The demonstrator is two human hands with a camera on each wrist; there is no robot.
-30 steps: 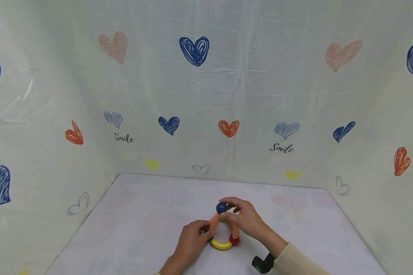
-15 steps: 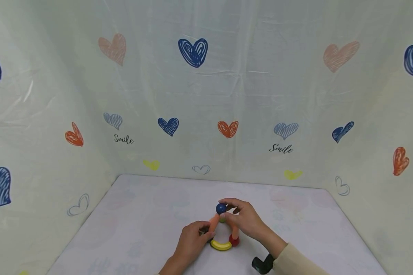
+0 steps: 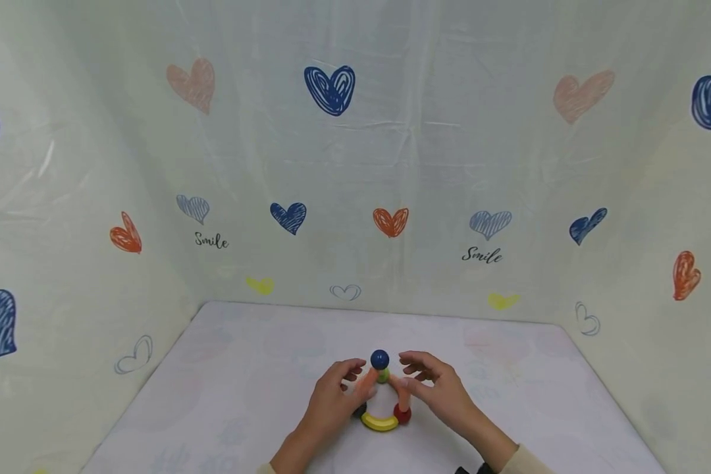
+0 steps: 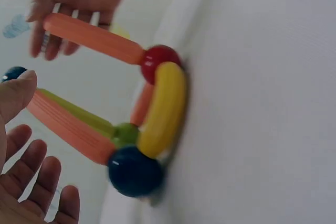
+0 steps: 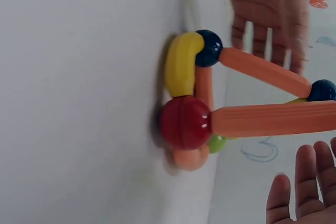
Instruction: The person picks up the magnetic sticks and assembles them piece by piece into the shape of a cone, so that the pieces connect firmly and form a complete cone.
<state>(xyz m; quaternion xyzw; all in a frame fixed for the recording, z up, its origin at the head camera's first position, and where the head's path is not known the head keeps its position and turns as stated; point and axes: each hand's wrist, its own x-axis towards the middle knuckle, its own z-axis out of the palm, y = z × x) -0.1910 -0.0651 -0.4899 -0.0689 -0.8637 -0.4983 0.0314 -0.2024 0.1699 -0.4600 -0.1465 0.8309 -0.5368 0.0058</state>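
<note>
A frame of toy rods and balls stands between my hands. Topmost is a blue ball (image 3: 380, 359). One orange rod (image 4: 73, 124) links it to a dark blue ball (image 4: 135, 171) at the base. Another orange rod (image 5: 273, 119) rises from the red ball (image 5: 185, 123); in the left wrist view its upper end appears apart from the top ball. A yellow curved rod (image 3: 380, 422) joins the base balls, with a green ball (image 3: 383, 376) behind. My left hand (image 3: 330, 401) is beside the left rod, thumb close to it; touch is unclear. My right hand (image 3: 444, 392) spreads loosely beside the right rod.
The frame stands on a white table (image 3: 261, 368) with faint prints. Behind and at both sides hangs a pale curtain (image 3: 355, 158) printed with hearts. A dark object (image 3: 484, 469) sits by the right sleeve at the bottom edge.
My right hand has let go near the top blue ball and drawn back to the right. My left hand has shifted up slightly and its fingers have opened away from the left orange rod.
</note>
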